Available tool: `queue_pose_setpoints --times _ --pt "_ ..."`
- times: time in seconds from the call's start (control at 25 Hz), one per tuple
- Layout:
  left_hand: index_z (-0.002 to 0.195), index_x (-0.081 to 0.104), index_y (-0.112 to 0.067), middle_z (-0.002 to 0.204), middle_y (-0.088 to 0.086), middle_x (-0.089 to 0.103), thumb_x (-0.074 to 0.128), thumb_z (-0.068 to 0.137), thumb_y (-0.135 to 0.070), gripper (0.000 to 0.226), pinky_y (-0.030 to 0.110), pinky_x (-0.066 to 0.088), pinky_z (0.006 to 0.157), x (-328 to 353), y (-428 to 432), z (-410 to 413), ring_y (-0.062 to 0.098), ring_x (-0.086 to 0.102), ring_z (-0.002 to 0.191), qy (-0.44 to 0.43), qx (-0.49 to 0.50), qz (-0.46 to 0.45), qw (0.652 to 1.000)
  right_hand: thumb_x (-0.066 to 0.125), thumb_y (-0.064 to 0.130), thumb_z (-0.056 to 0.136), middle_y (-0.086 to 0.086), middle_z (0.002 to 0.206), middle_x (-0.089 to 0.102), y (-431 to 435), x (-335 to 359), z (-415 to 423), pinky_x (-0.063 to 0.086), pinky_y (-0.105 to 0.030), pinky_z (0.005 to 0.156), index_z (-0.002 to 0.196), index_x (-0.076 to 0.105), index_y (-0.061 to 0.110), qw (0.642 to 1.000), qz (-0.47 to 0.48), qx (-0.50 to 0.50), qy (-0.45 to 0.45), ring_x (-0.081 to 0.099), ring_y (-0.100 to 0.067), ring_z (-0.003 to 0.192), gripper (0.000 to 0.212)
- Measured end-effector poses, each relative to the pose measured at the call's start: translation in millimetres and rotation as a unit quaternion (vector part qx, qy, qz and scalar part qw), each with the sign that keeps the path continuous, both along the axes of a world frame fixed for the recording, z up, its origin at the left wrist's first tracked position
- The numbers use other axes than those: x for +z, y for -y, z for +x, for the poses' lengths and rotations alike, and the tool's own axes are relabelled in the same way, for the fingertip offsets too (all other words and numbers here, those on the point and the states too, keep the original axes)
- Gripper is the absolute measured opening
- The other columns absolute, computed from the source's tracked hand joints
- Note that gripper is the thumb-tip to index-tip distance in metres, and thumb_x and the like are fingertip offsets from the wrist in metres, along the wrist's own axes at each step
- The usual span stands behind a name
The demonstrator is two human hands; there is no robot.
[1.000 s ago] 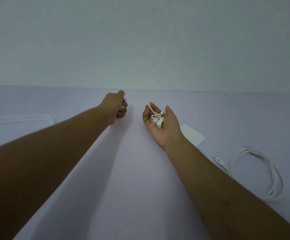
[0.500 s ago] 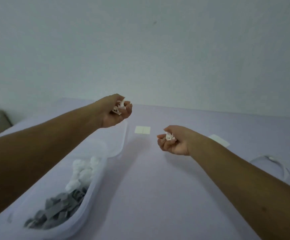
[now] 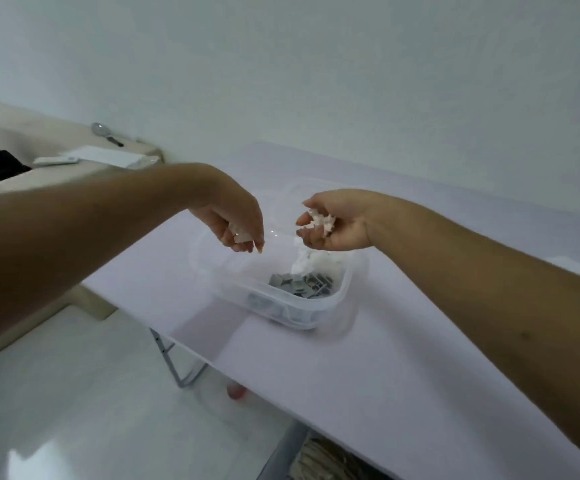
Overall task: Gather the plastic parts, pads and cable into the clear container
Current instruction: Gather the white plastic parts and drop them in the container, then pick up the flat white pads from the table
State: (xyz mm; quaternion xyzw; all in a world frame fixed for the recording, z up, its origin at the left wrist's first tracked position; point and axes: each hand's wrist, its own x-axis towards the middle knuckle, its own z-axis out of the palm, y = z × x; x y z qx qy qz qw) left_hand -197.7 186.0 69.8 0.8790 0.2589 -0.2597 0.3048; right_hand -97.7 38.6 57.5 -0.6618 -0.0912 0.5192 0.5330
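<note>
Pale wall behind, glossy white floor at lower left; a lilac desk (image 3: 368, 368) runs diagonally across the view on grey folding legs. At far left stands a separate beige surface with papers and a small dark-handled object — not part of the task.

Left hand (image 3: 236, 220): palm down, poised over the near-left rim of the container (image 3: 316, 308). Its fingers (image 3: 247, 245) are curled narrow around a small clutch of white parts (image 3: 242, 237), only partly visible beneath them.

Container: clear, lidless, sitting near the desk's left edge. It already holds grey pieces (image 3: 302, 284) on the bottom and a mound of white ones (image 3: 313, 263) toward the far side. A blurred white streak below the right hand may be parts falling; cannot be confirmed.

Right hand (image 3: 333, 223): palm up and tipped inward over the container's far-right side, fingers (image 3: 307, 233) loosely cupped, a heap of white parts (image 3: 321, 221) resting in the palm.

Pads and cable: not identifiable in this view. A pale shape at the desk's right edge is too blurred to name.

Assessment — the step in hand is unloading two handfuls of white parts into the container; both hands are above the opening, so placement looks sound. The next move calls for spreading the left fingers and tilting the right palm further, keeping both inside the rim line so that light pieces do not bounce onto the desk or over its nearby edge. Pads and cable appear to remain outstanding.
</note>
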Motion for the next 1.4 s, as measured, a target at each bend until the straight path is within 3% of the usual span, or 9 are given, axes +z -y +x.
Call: queue_pose_setpoints --times 0.16,0.32,0.48,0.6,0.68,0.88,1.04,1.32,1.4 --pt "0.104 0.062 0.003 0.089 0.015 0.062 0.048 0.093 0.002 0.018 0.019 0.052 0.055 -19 0 -6 0.018 0.063 0.074 -0.066 -0.041 0.074 0.994 0.032 0.017 0.103 -0.02 0.085 0.056 -23 -19 -27 0.056 -0.026 0.048 0.1 0.056 -0.009 0.998 -0.048 0.027 -0.005 0.058 -0.026 0.068 0.035" --pt "0.119 0.061 0.006 0.093 0.011 0.066 0.061 0.091 -0.008 0.032 0.026 0.056 0.075 -20 -4 -12 0.024 0.065 0.086 -0.094 -0.068 0.095 0.989 0.037 0.016 0.101 -0.023 0.113 0.057 -33 -28 -43 0.059 -0.047 0.066 0.116 0.047 -0.006 0.997 -0.058 0.043 -0.009 0.062 -0.036 0.088 0.028" --pt "0.121 0.06 0.008 0.111 0.023 0.069 0.058 0.092 -0.003 0.031 0.028 0.058 0.075 -15 -8 -17 0.026 0.069 0.081 -0.095 -0.06 0.055 0.992 0.038 0.013 0.101 -0.022 0.114 0.049 -29 -24 -53 0.052 -0.047 0.089 0.107 0.048 -0.005 0.995 -0.047 0.081 -0.02 0.057 -0.033 0.091 0.021" --pt "0.119 0.06 0.006 0.109 0.026 0.069 0.052 0.094 0.0 0.027 0.032 0.059 0.08 -11 -7 -15 0.03 0.07 0.084 -0.074 -0.048 0.063 0.994 0.038 0.012 0.101 -0.02 0.111 0.054 -25 -22 -58 0.05 -0.049 0.097 0.131 0.043 0.001 0.994 -0.031 0.105 0.017 0.06 -0.036 0.089 0.032" --pt "0.116 0.061 0.003 0.105 0.026 0.07 0.047 0.097 -0.001 0.024 0.033 0.06 0.08 -5 -3 -12 0.031 0.071 0.085 -0.064 -0.039 0.089 0.993 0.038 0.013 0.102 -0.023 0.12 0.056 -17 -18 -55 0.049 -0.048 0.1 0.137 0.04 0.0 0.992 -0.029 0.116 0.034 0.062 -0.041 0.104 0.038" --pt "0.106 0.056 0.005 0.088 0.027 0.073 0.04 0.1 -0.004 0.02 0.031 0.06 0.053 21 28 20 0.03 0.074 0.065 -0.002 -0.015 0.144 0.989 0.043 0.005 0.099 -0.037 0.116 0.06 32 2 -12 0.055 -0.034 0.091 0.111 0.052 -0.006 0.996 0.086 0.029 0.015 0.061 -0.043 0.115 0.019" --pt "0.093 0.063 0.0 0.081 0.017 0.072 0.038 0.099 -0.007 0.027 0.02 0.05 0.038 30 78 85 0.021 0.066 0.057 0.124 -0.048 0.124 0.983 0.053 -0.008 0.09 -0.027 0.091 0.063 109 4 59 0.06 -0.025 0.074 0.102 0.057 -0.012 0.959 0.169 -0.183 0.133 0.07 -0.034 0.086 0.013" --pt "0.106 0.067 0.005 0.097 0.016 0.07 0.051 0.094 -0.009 0.024 0.022 0.054 0.049 -27 136 221 0.024 0.067 0.073 0.161 -0.146 0.172 0.961 0.063 -0.007 0.084 -0.025 0.096 0.066 260 -36 183 0.058 -0.015 0.062 0.096 0.065 -0.013 0.883 -0.031 -0.334 0.329 0.068 -0.019 0.067 0.014" --pt "0.116 0.063 0.002 0.11 0.017 0.068 0.054 0.095 -0.02 0.031 0.031 0.056 0.072 -49 131 252 0.029 0.068 0.095 0.158 -0.173 0.245 0.941 0.069 -0.002 0.081 -0.021 0.092 0.07 285 -46 208 0.057 -0.016 0.062 0.09 0.07 -0.007 0.85 -0.131 -0.337 0.383 0.068 -0.014 0.061 0.01"
